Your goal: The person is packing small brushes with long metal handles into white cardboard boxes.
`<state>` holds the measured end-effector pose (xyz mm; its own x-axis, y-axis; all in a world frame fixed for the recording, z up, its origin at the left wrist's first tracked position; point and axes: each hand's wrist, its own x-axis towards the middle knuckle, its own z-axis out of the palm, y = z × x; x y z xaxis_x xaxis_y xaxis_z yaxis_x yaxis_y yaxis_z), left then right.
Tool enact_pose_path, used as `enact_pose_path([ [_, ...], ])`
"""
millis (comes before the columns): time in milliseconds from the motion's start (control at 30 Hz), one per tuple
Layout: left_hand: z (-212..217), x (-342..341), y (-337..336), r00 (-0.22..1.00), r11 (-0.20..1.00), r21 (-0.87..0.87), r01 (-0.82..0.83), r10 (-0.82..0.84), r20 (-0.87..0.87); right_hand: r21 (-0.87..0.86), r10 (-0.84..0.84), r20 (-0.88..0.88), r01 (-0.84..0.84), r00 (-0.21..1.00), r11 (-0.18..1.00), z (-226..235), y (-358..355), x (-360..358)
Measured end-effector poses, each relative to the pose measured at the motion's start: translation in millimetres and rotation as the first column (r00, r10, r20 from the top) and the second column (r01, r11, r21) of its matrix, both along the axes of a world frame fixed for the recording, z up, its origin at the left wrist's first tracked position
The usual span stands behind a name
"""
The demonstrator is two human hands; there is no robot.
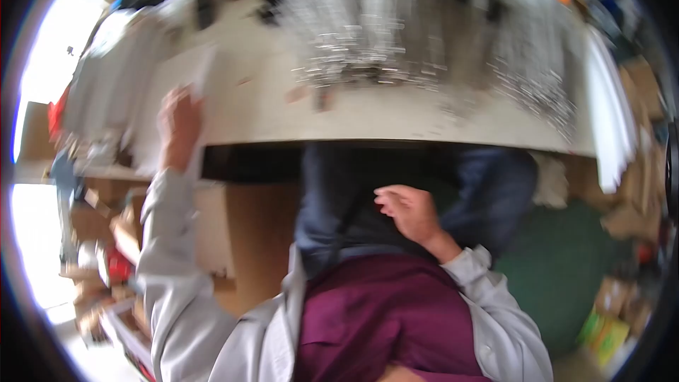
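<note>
Left hand (182,124) is resting on a white sheet (150,131) at the left of the desk (254,117), perhaps steadying it; blur is hiding whether its grip is pinching. Right hand (410,213) is hovering above dark trousers (322,205), fingers loose, holding nothing visible.

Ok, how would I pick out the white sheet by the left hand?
Find the long pale table across the upper part of the view and go toward its left end. The white sheet is there, partly behind the person's left hand. Unlike the pale stack farther left, it is overlapped by that hand and borders the bare tabletop.
</note>
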<state>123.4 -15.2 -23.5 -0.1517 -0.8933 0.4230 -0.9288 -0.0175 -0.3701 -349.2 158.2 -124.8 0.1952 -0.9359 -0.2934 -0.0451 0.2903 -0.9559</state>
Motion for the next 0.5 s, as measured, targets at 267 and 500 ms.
enact_pose_path([
  [267, 17, -117, 55, 0.833, 0.964, 0.096, 0.249, -0.163, -0.528, -0.665, -0.535, -0.258, 0.254, 0.805, 0.702, 60, -6, -99],
  [500, -40, -165, 35, 0.646, 0.956, -0.085, 0.279, -0.253, -0.721, -0.807, -0.800, -0.587, 0.002, -0.122, 0.591, 86, -28, -313],
])
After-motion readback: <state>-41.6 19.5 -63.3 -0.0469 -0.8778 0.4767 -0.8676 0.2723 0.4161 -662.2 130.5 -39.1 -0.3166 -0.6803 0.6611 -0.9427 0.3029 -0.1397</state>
